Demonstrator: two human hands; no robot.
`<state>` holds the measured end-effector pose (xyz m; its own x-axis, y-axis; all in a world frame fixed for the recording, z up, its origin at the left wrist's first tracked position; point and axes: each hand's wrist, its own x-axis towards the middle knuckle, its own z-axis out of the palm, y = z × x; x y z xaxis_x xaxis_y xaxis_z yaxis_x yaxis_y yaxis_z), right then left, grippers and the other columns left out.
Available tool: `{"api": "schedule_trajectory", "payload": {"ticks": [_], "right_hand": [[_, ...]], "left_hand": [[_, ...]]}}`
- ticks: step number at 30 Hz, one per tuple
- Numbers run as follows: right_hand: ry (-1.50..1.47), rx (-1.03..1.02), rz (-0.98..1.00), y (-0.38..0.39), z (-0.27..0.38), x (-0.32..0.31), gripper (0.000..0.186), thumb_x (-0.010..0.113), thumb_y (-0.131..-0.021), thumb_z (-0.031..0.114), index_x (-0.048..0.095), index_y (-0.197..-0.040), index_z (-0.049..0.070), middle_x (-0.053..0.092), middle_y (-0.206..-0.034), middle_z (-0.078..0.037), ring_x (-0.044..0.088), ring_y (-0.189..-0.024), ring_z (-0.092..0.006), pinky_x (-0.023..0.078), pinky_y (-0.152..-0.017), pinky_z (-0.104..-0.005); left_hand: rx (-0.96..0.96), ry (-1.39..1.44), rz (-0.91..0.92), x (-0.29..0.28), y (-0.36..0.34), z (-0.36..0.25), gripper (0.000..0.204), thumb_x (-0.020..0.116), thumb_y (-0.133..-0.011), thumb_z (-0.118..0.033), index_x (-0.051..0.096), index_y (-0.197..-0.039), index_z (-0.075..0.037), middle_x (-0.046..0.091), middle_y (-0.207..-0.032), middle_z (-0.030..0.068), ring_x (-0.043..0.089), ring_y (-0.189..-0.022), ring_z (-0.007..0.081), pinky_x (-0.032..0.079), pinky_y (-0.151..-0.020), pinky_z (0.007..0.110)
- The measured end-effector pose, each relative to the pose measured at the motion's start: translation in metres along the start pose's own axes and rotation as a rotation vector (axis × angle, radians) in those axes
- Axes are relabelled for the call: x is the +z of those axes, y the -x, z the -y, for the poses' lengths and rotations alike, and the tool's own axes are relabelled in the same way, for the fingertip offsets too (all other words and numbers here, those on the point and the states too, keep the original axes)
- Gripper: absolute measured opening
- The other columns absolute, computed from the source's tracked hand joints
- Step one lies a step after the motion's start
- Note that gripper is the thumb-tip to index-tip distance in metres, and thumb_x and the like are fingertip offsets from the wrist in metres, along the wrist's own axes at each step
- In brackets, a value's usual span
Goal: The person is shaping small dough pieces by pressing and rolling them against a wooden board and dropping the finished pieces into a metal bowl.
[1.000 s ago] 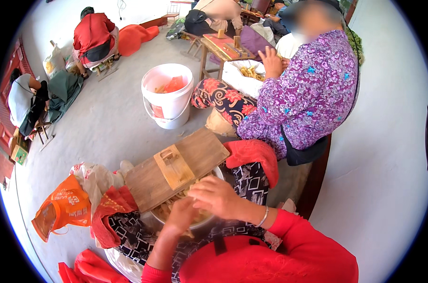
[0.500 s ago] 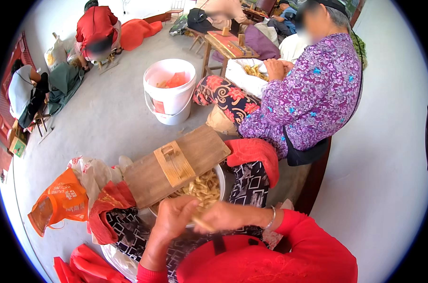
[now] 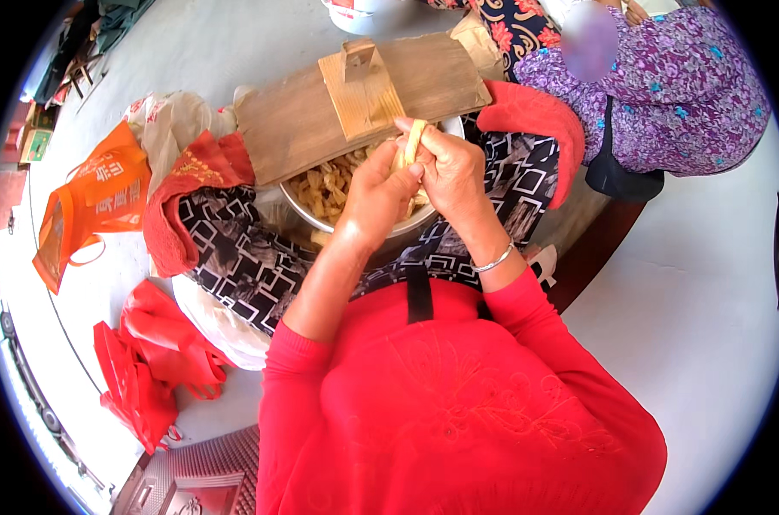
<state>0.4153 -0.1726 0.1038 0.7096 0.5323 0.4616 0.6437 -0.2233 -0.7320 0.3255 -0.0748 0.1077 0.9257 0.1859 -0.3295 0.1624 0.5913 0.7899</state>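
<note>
A pale yellow, limp strip (image 3: 414, 142) is pinched between my two hands, just above a metal basin (image 3: 457, 129) on my lap. My left hand (image 3: 374, 196) is closed at its lower end, thumb toward the right hand. My right hand (image 3: 455, 172), with a bracelet at the wrist, has thumb and fingers closed round it higher up. Many similar yellowish pieces (image 3: 319, 184) fill the basin. Across its far side lies a brown wooden board (image 3: 278, 124). A lighter wooden plate (image 3: 359, 94) with a small upright block (image 3: 359, 58) is fixed on it.
Red towels (image 3: 170, 227) drape over my patterned trousers. An orange bag (image 3: 110, 193) and red bags (image 3: 153, 360) lie at left. Another person in a purple floral top (image 3: 699, 94) sits at far right. A white bucket (image 3: 372, 17) stands beyond the board.
The view has tilted down, so basin and board appear higher in the picture. My blurred hands have become clear, reaching farther forward, with the strip now upright between them.
</note>
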Motion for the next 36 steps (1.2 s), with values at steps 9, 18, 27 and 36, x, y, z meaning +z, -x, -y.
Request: {"api": "schedule_trajectory", "payload": {"ticks": [9, 18, 27, 36], "right_hand": [[0.054, 0.202, 0.312, 0.025, -0.021, -0.003, 0.026, 0.061, -0.091, 0.027, 0.066, -0.085, 0.002, 0.058, -0.066, -0.011, 0.059, -0.058, -0.0202, 0.043, -0.052, -0.0364], [-1.226, 0.973, 0.473, 0.053, -0.049, 0.002, 0.022, 0.059, -0.095, 0.026, 0.067, -0.106, 0.008, 0.064, -0.102, -0.001, 0.059, -0.090, -0.0104, 0.051, -0.081, -0.0264], [-0.083, 0.054, 0.160, 0.035, -0.017, 0.002, 0.006, 0.060, -0.081, 0.001, 0.064, -0.080, -0.003, 0.061, -0.105, -0.015, 0.056, -0.100, -0.0317, 0.044, -0.088, -0.0367], [-0.229, 0.186, -0.101, 0.029, -0.044, 0.014, 0.013, 0.061, -0.089, 0.008, 0.066, -0.087, -0.004, 0.058, -0.109, -0.014, 0.055, -0.103, -0.0203, 0.044, -0.089, -0.0292]], "left_hand": [[0.454, -1.150, -0.180, -0.033, 0.001, 0.024, 0.015, 0.060, -0.089, -0.010, 0.063, -0.103, -0.004, 0.061, -0.077, 0.0096, 0.061, -0.066, 0.0197, 0.048, -0.058, 0.033], [0.696, -0.934, -0.106, -0.032, 0.004, 0.037, 0.026, 0.062, -0.082, -0.002, 0.063, -0.108, -0.001, 0.064, -0.107, 0.0151, 0.064, -0.094, 0.0319, 0.052, -0.079, 0.034], [0.451, -0.862, -0.227, -0.013, -0.004, 0.023, 0.021, 0.054, -0.090, -0.012, 0.060, -0.100, 0.006, 0.064, -0.095, 0.0201, 0.062, -0.086, 0.0359, 0.049, -0.078, 0.040], [-0.263, -0.049, -0.085, -0.028, 0.027, 0.049, 0.025, 0.051, -0.098, -0.026, 0.059, -0.094, -0.002, 0.048, -0.065, -0.0032, 0.037, -0.049, 0.0051, 0.026, -0.042, 0.022]]}}
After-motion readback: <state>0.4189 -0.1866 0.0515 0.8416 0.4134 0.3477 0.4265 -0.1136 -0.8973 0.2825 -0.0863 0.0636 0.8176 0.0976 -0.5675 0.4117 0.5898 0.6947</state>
